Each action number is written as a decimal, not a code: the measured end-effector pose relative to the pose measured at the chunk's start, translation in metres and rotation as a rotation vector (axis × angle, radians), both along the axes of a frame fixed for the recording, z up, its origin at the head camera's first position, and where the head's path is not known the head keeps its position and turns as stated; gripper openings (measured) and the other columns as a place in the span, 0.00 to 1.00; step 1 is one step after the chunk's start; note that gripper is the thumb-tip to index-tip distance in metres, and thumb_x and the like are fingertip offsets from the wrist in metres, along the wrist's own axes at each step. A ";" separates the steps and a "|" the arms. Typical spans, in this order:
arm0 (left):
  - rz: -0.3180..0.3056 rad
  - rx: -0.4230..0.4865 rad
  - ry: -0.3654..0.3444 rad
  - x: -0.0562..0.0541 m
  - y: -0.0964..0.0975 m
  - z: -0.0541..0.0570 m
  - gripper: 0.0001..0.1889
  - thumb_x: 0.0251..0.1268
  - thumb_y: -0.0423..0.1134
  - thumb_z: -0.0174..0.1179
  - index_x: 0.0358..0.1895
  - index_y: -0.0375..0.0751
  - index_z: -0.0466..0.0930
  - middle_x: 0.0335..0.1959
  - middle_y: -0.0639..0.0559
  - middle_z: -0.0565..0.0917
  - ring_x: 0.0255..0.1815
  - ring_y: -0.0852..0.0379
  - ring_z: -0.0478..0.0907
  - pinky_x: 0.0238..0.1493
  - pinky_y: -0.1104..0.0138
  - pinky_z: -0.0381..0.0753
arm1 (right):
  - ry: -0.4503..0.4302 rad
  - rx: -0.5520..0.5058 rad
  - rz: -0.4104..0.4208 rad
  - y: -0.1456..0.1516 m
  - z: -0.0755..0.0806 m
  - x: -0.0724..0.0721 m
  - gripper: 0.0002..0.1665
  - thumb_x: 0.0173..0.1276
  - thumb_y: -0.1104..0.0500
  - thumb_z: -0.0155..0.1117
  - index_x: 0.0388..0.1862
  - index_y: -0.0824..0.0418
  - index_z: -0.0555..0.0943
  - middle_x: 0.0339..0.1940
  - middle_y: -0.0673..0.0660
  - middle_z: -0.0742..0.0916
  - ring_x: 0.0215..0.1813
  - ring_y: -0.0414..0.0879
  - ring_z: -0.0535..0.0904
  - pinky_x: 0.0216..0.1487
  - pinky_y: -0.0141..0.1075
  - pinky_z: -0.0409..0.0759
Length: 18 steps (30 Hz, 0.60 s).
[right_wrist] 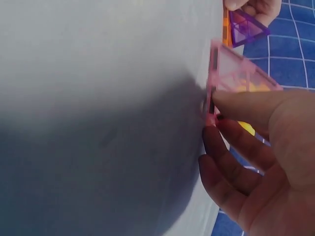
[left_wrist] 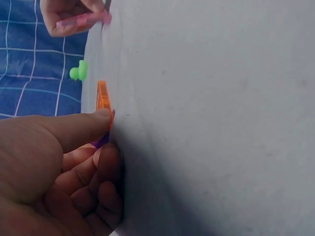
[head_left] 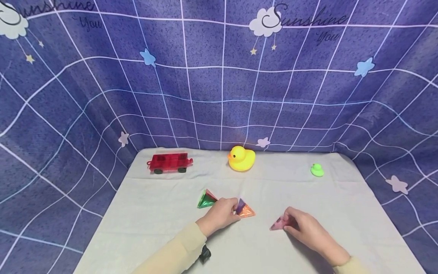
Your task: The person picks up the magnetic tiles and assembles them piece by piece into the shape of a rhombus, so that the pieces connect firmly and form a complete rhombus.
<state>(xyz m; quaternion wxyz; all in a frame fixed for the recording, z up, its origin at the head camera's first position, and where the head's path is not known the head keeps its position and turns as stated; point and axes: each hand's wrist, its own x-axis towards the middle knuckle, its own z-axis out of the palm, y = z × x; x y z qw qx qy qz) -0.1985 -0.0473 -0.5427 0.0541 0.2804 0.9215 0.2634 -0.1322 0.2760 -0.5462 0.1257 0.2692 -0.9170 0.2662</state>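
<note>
My left hand (head_left: 220, 215) pinches a pair of triangular magnetic tiles, one orange (head_left: 248, 212) and one purple (head_left: 241, 206), standing at an angle to each other on the table. In the right wrist view the purple tile (right_wrist: 248, 30) meets the orange one along an edge. My right hand (head_left: 308, 230) grips a translucent pink triangular tile (right_wrist: 236, 69) by one edge, thumb against fingers. A gap separates the pink tile from the orange and purple pair. Just behind the left hand sits a green and red tile piece (head_left: 207, 199), partly hidden by that hand.
At the back of the white-covered table (head_left: 164, 236) stand a red wheeled toy car base (head_left: 170, 163), a yellow rubber duck (head_left: 242, 159) and a small green duck (head_left: 317, 170). A blue gridded curtain (head_left: 205, 83) rises behind. A small black object (head_left: 205, 254) shows beside the left sleeve.
</note>
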 end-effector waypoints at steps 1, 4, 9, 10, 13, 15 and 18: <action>-0.001 -0.002 0.000 0.000 0.000 0.000 0.17 0.60 0.40 0.78 0.31 0.42 0.75 0.20 0.61 0.68 0.23 0.62 0.66 0.28 0.68 0.66 | 0.004 0.005 -0.017 -0.002 0.000 -0.001 0.28 0.50 0.68 0.85 0.38 0.49 0.76 0.31 0.37 0.79 0.34 0.33 0.76 0.35 0.38 0.77; -0.003 -0.001 -0.002 -0.001 0.001 -0.001 0.17 0.60 0.40 0.78 0.31 0.41 0.75 0.20 0.61 0.68 0.23 0.62 0.66 0.28 0.68 0.66 | 0.018 0.018 -0.064 -0.009 -0.001 -0.003 0.25 0.50 0.67 0.85 0.38 0.51 0.78 0.31 0.38 0.79 0.33 0.33 0.74 0.34 0.37 0.77; -0.001 0.005 -0.002 0.000 0.000 0.000 0.17 0.60 0.40 0.78 0.31 0.41 0.75 0.19 0.61 0.67 0.23 0.62 0.66 0.28 0.68 0.66 | 0.042 0.026 -0.111 -0.027 -0.005 -0.007 0.18 0.51 0.67 0.85 0.35 0.53 0.84 0.31 0.42 0.83 0.34 0.35 0.78 0.36 0.38 0.79; 0.001 0.006 0.000 0.000 0.000 0.001 0.17 0.60 0.40 0.78 0.31 0.41 0.75 0.19 0.61 0.67 0.23 0.62 0.66 0.28 0.68 0.66 | 0.041 0.024 -0.118 -0.030 -0.005 -0.007 0.17 0.51 0.67 0.85 0.33 0.53 0.85 0.31 0.42 0.82 0.33 0.34 0.77 0.35 0.37 0.79; 0.002 0.003 0.007 0.001 0.000 0.001 0.17 0.60 0.40 0.78 0.31 0.41 0.75 0.19 0.61 0.67 0.23 0.62 0.66 0.28 0.68 0.65 | 0.008 0.021 -0.139 -0.041 -0.005 -0.010 0.15 0.53 0.66 0.83 0.29 0.52 0.84 0.26 0.40 0.77 0.28 0.33 0.70 0.30 0.34 0.72; 0.002 0.001 0.010 0.001 0.000 0.000 0.17 0.60 0.40 0.78 0.31 0.41 0.75 0.19 0.61 0.67 0.23 0.62 0.66 0.28 0.68 0.65 | -0.014 0.022 -0.147 -0.047 -0.005 -0.012 0.14 0.54 0.66 0.82 0.28 0.51 0.84 0.24 0.39 0.75 0.26 0.33 0.67 0.29 0.33 0.70; 0.002 0.002 0.014 0.001 0.000 0.000 0.17 0.60 0.40 0.78 0.31 0.41 0.75 0.19 0.61 0.67 0.23 0.62 0.66 0.28 0.68 0.65 | -0.032 0.025 -0.151 -0.056 -0.003 -0.016 0.10 0.55 0.65 0.82 0.29 0.53 0.87 0.24 0.39 0.75 0.25 0.33 0.67 0.28 0.33 0.69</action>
